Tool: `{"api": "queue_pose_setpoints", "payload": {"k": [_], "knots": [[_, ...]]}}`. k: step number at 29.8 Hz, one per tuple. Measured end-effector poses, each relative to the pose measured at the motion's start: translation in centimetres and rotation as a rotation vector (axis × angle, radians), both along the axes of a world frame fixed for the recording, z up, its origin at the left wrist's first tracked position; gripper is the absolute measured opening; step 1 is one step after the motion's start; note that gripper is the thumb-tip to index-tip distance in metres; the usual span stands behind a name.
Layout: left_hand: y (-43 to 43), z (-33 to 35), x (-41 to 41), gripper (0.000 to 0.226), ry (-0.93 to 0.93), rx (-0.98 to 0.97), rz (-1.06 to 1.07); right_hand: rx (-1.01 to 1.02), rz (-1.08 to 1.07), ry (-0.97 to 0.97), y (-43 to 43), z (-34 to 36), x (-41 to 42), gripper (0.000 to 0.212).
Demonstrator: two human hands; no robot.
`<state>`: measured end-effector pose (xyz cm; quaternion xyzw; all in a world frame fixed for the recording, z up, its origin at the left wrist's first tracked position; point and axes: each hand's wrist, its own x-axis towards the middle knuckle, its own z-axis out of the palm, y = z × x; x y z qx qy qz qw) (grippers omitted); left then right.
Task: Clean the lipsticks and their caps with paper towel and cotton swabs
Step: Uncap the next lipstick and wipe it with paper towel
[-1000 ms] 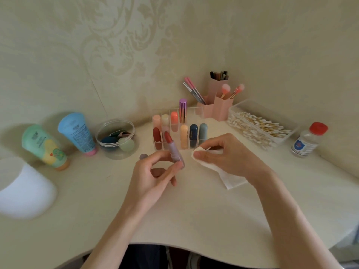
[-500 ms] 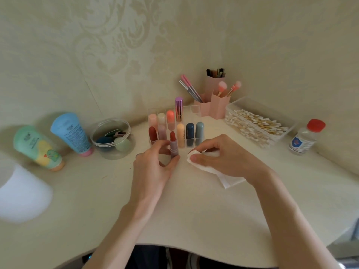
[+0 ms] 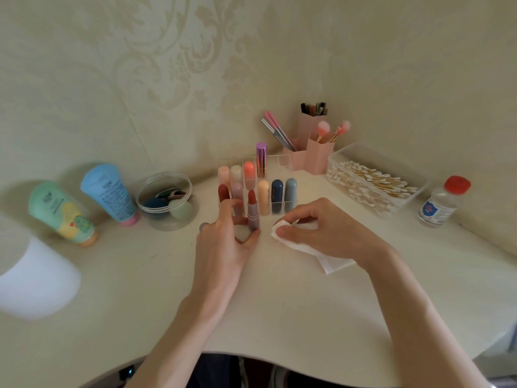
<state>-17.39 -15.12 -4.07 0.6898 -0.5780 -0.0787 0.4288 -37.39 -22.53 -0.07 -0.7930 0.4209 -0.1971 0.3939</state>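
Label print on the blue tube (image 3: 109,191) and the red-capped bottle (image 3: 439,205) is too small to read. Uncapped lipstick (image 3: 253,212) stands upright on the surface (image 3: 140,275), just in front of the clear organizer (image 3: 281,162). Left hand (image 3: 223,247), back upward, has its grip pinching the lipstick's base. Right hand (image 3: 321,231), in front of the organizer, has its grip clasping a folded paper towel (image 3: 333,261).

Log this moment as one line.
left hand: holds uncapped lipstick upright on desk | right hand: grips paper towel

Cream table (image 3: 140,289) carries two tubes (image 3: 109,191), sponge tub (image 3: 156,221), lipstick rack (image 3: 283,161), swab box (image 3: 352,156), bottle (image 3: 439,205).
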Motion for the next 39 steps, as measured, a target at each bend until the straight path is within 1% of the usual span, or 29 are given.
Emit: {"api": "queue_pose_setpoints", "payload": {"k": [3, 6, 8, 11, 13, 15, 17, 19, 20, 21, 22, 24, 25, 26, 28, 31, 34, 39], "knots": [[0.3, 0.0, 0.2, 0.045, 0.002, 0.001, 0.006, 0.012, 0.005, -0.006, 0.1, 0.1, 0.0, 0.012], [1.5, 0.6, 0.5, 0.040, -0.020, -0.067, 0.017, 0.020, 0.025, -0.004, 0.3, 0.1, 0.1, 0.012], [2.6, 0.9, 1.2, 0.030, -0.083, -0.150, 0.044, 0.014, 0.037, 0.004, 0.3, 0.1, 0.2, 0.012], [3.8, 1.0, 2.8, 0.019, -0.246, -0.238, 0.085, -0.006, 0.056, 0.010, 0.5, 0.0, 0.4, 0.011], [3.8, 0.9, 3.9, 0.019, -0.334, -0.209, 0.108, -0.019, 0.066, 0.021, 0.7, 0.0, 0.7, 0.011], [3.7, 0.6, 4.9, 0.027, -0.384, -0.134, 0.108, -0.035, 0.080, 0.041, 1.0, -0.1, 1.1, 0.010], [3.5, 0.1, 5.6, 0.031, -0.399, -0.087, 0.078, -0.043, 0.088, 0.057, 1.2, -0.2, 1.5, 0.008], [3.4, -0.1, 6.0, 0.027, -0.385, -0.071, 0.057, -0.055, 0.084, 0.065, 1.4, -0.2, 1.9, 0.011], [3.5, 0.0, 6.0, 0.024, -0.335, -0.079, 0.058, -0.068, 0.081, 0.063, 1.5, -0.2, 2.1, 0.013], [3.6, 0.2, 6.0, 0.021, -0.213, -0.095, 0.064, -0.086, 0.080, 0.053, 1.7, -0.3, 2.3, 0.014], [3.8, 0.7, 6.0, 0.019, -0.008, -0.106, 0.059, -0.103, 0.078, 0.030, 1.9, -0.3, 2.6, 0.014], [4.2, 1.8, 5.9, 0.020, 0.488, -0.089, -0.041, -0.120, 0.061, -0.058, 2.6, -0.4, 3.3, 0.012], [4.4, 2.1, 5.9, 0.024, 0.664, -0.081, -0.090, -0.131, 0.052, -0.111, 3.0, -0.4, 3.7, 0.012], [4.7, 2.2, 6.2, 0.029, 0.760, -0.066, -0.113, -0.156, 0.041, -0.169, 3.4, -0.4, 4.1, 0.012], [5.1, 2.2, 6.6, 0.035, 0.844, -0.030, -0.133, -0.219, 0.001, -0.310, 4.3, -0.4, 4.9, 0.013], [5.3, 1.8, 7.0, 0.034, 0.885, -0.004, -0.159, -0.340, -0.018, -0.483, 5.2, -0.7, 5.9, 0.016], [5.2, 2.0, 6.7, 0.029, 0.913, -0.011, -0.177, -0.467, -0.017, -0.512, 5.8, -1.0, 6.4, 0.019], [5.2, 2.3, 6.0, 0.029, 0.912, -0.008, -0.198, -0.535, -0.011, -0.491, 6.3, -1.9, 7.2, 0.018]]}}
